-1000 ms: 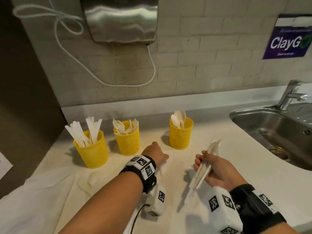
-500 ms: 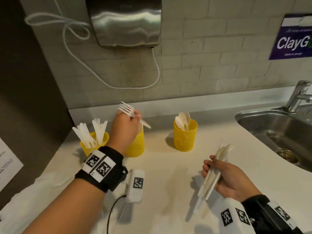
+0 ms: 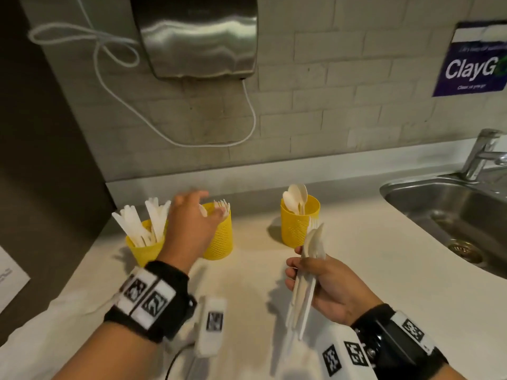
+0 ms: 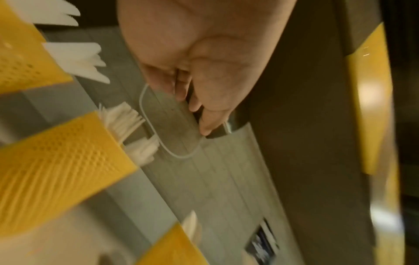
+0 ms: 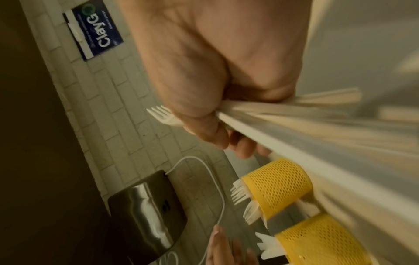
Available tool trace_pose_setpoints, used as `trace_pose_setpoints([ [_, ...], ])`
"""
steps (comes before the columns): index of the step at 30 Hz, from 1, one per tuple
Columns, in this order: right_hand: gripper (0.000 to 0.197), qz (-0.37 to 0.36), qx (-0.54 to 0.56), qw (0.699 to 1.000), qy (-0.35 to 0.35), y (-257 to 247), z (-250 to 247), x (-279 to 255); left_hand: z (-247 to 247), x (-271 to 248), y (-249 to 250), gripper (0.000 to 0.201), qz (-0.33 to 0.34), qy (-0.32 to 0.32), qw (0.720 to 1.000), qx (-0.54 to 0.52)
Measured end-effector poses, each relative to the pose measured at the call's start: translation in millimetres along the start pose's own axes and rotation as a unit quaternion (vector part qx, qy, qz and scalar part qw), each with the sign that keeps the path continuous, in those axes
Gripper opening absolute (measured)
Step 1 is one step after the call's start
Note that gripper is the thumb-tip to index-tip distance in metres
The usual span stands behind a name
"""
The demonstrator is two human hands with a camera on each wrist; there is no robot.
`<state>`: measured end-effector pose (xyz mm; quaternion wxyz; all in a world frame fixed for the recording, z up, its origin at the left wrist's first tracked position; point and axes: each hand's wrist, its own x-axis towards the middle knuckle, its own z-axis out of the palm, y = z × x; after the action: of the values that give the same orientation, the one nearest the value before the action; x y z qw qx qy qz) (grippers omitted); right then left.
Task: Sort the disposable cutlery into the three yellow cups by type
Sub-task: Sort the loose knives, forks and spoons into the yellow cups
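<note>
Three yellow mesh cups stand in a row at the back of the counter. The left cup (image 3: 145, 250) holds knives, the middle cup (image 3: 223, 237) forks, and the right cup (image 3: 295, 229) spoons. My left hand (image 3: 201, 207) hovers just over the middle cup's rim with relaxed, spread fingers and holds nothing; the left wrist view shows the same empty left hand (image 4: 199, 86) beside the fork cup (image 4: 56, 157). My right hand (image 3: 326, 283) grips a bundle of white cutlery (image 3: 312, 242) upright above the counter, in front of the spoon cup. A fork (image 5: 159, 114) sticks out of that bundle.
A steel sink (image 3: 444, 212) with a tap (image 3: 480, 154) lies at the right. A hand dryer (image 3: 197, 37) with a looping white cable hangs on the tiled wall above the cups. A white cloth (image 3: 41, 338) covers the counter's front left, and a dark panel bounds the left side.
Half a second ago my left hand held a fork above the middle cup; now it is empty with fingers spread over that cup. My right hand still grips the bundle.
</note>
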<state>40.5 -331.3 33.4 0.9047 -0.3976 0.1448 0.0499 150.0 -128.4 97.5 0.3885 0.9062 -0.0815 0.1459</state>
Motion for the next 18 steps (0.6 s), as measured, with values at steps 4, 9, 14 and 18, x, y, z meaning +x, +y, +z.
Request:
trace_pose_setpoints([
  [4, 0.018, 0.031, 0.017, 0.999, -0.034, 11.8, 20.0, 15.4, 27.0, -72.3, 2.4, 0.03, -0.091, -0.33, 0.932, -0.123],
  [9, 0.014, 0.077, -0.026, 0.994, -0.072, 23.8, 44.9, 22.0, 40.0, -96.7, -14.8, 0.017, -0.15, -0.336, 0.902, -0.227],
  [14, 0.022, 0.074, -0.038, 0.992, -0.097, 31.2, 52.2, 27.1, 32.3, -100.0, -21.1, 0.011, -0.133, -0.274, 0.91, -0.283],
  [18, 0.021, 0.093, -0.072, 0.987, -0.113, 36.5, 51.3, 28.6, 30.2, -98.3, -23.0, 0.012, -0.178, -0.219, 0.891, -0.355],
])
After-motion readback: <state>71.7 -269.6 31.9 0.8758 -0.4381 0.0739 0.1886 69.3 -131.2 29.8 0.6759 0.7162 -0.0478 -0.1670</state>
